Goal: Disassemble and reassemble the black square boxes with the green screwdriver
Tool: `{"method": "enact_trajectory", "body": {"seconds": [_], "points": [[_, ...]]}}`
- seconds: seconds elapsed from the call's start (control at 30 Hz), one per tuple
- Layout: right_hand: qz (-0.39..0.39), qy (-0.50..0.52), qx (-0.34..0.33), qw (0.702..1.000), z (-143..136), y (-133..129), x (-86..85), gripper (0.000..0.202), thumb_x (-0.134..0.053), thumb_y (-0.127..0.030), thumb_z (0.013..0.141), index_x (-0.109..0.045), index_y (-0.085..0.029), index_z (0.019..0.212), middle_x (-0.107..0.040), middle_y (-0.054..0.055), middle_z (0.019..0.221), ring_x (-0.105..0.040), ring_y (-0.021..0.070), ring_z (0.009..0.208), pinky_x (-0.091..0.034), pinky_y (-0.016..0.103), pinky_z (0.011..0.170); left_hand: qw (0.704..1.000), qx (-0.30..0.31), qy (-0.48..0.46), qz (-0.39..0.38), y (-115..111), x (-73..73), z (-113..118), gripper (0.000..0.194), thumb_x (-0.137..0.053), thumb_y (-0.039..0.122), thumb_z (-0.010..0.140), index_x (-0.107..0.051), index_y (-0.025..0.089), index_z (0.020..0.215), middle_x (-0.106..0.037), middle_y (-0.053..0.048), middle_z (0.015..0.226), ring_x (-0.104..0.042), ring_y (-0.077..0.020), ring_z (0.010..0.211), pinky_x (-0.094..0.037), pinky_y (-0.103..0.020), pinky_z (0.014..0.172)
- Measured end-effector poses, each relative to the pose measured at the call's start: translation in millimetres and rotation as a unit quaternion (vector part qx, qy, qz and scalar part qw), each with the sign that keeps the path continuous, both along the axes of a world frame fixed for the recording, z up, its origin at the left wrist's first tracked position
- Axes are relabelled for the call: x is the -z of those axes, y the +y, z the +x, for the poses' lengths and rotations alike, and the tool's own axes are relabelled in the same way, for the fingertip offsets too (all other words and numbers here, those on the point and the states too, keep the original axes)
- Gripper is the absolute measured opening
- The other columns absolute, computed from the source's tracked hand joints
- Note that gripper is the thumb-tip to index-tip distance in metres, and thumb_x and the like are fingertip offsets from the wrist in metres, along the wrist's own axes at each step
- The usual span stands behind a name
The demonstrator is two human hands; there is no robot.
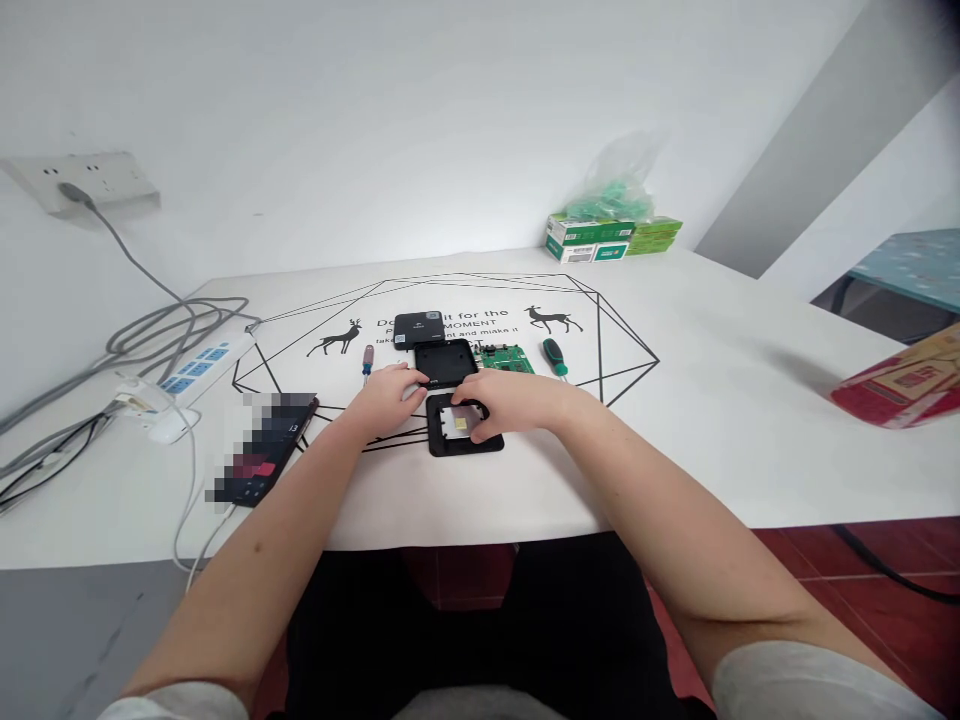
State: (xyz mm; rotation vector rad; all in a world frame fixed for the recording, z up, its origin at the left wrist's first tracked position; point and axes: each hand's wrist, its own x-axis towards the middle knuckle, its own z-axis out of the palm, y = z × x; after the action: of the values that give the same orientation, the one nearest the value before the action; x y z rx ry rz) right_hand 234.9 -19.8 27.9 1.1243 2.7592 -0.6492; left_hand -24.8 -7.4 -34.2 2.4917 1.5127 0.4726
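A black plastic frame [436, 440] lies flat near the table's front edge, with a silver metal plate [452, 428] bearing a yellowish square inside it. My right hand [517, 402] reaches over the frame, thumb and fingers curled at the plate's right side. Just behind is an open black casing [448, 362], a shallow tray. My left hand [386, 400] rests beside it, fingers stretched out and their tips at the casing's near left corner. A green circuit board [506, 358] lies right of the casing, partly hidden by my right hand. Behind the casing sits a black cover [418, 328] with labels.
Screwdrivers lie on both sides: a small reddish-blue one [368, 358] and a green-black one [553, 355]. A phone [277, 450] with a cable lies at left, near a power strip [199, 370]. Green boxes [592, 235] stand at the wall; a red package [892, 385] is at right.
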Motion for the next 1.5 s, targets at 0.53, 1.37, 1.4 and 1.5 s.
{"method": "enact_trajectory", "body": {"seconds": [0.53, 1.37, 1.4, 1.5], "points": [[0.040, 0.084, 0.034, 0.995, 20.5, -0.2, -16.5, 0.019, -0.073, -0.021, 0.073, -0.065, -0.022, 0.090, -0.071, 0.006, 0.095, -0.063, 0.0235, 0.084, -0.044, 0.034, 0.068, 0.999, -0.001, -0.034, -0.005, -3.8, -7.6, 6.1, 0.029, -0.060, 0.045, 0.097, -0.078, 0.025, 0.108, -0.080, -0.007, 0.116, -0.071, -0.0314, 0.118, -0.054, -0.047, 0.110], [0.037, -0.002, 0.181, 0.983, 52.6, 41.1, 5.4, 0.008, -0.072, -0.020, 0.085, -0.076, -0.022, 0.092, -0.078, 0.006, 0.098, -0.067, 0.0203, 0.081, -0.048, 0.031, 0.072, 0.999, -0.020, -0.037, -0.026, -6.8, -7.9, 7.3, 0.024, -0.060, 0.036, 0.097, -0.079, 0.027, 0.108, -0.081, -0.004, 0.117, -0.074, -0.0298, 0.116, -0.058, -0.043, 0.104], [0.035, -0.006, 0.184, 0.982, 51.5, 42.3, 7.9, 0.007, -0.073, -0.019, 0.083, -0.076, -0.022, 0.088, -0.078, 0.006, 0.095, -0.065, 0.0200, 0.078, -0.047, 0.031, 0.070, 0.999, -0.018, -0.037, -0.025, -6.9, -8.0, 7.1, 0.024, -0.060, 0.036, 0.097, -0.079, 0.026, 0.108, -0.082, -0.004, 0.116, -0.074, -0.0297, 0.115, -0.058, -0.043, 0.105], [0.030, -0.001, 0.179, 0.983, 47.6, 43.7, 14.3, 0.008, -0.069, -0.015, 0.079, -0.072, -0.022, 0.077, -0.073, 0.004, 0.084, -0.060, 0.0181, 0.070, -0.044, 0.032, 0.066, 0.999, -0.015, -0.037, -0.025, -7.0, -8.7, 7.0, 0.024, -0.060, 0.037, 0.096, -0.079, 0.026, 0.108, -0.082, -0.004, 0.116, -0.074, -0.0297, 0.113, -0.058, -0.043, 0.105]]}}
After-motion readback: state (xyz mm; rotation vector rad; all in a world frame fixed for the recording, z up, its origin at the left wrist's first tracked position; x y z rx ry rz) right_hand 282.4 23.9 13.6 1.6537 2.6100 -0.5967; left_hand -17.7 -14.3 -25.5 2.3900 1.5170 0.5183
